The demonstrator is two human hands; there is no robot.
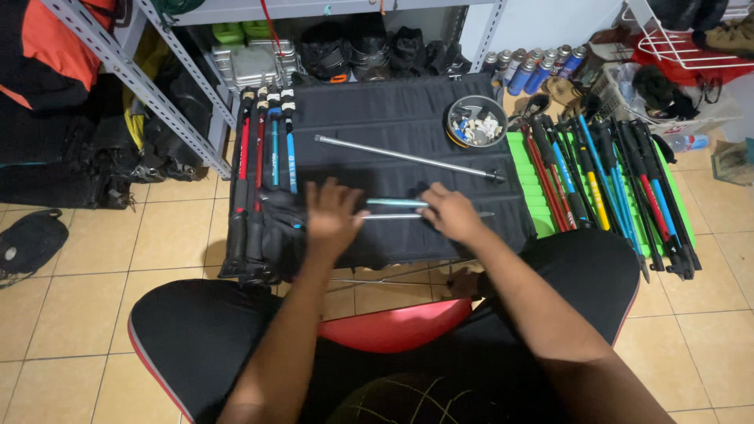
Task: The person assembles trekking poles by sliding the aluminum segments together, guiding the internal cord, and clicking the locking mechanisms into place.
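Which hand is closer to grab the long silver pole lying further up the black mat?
Probably the right hand: it sits nearer the long silver pole. The left hand is further off, by the teal tube.

A round metal bowl point(476, 122) of small white and dark parts is sitting near the far right corner of the black mat point(393, 110), and a long silver rod point(408, 158) is lying slantwise across the mat's middle. Folded trekking poles point(263, 157) with red and blue shafts are lying side by side along the mat's left edge, while a larger bunch of red, yellow and blue poles point(609, 180) is resting on a green mat point(525, 169) to the right. Gas canisters point(534, 67) are standing in a row by the wall behind, and a black bag point(30, 242) is lying on the tiled floor point(94, 259) at far left.
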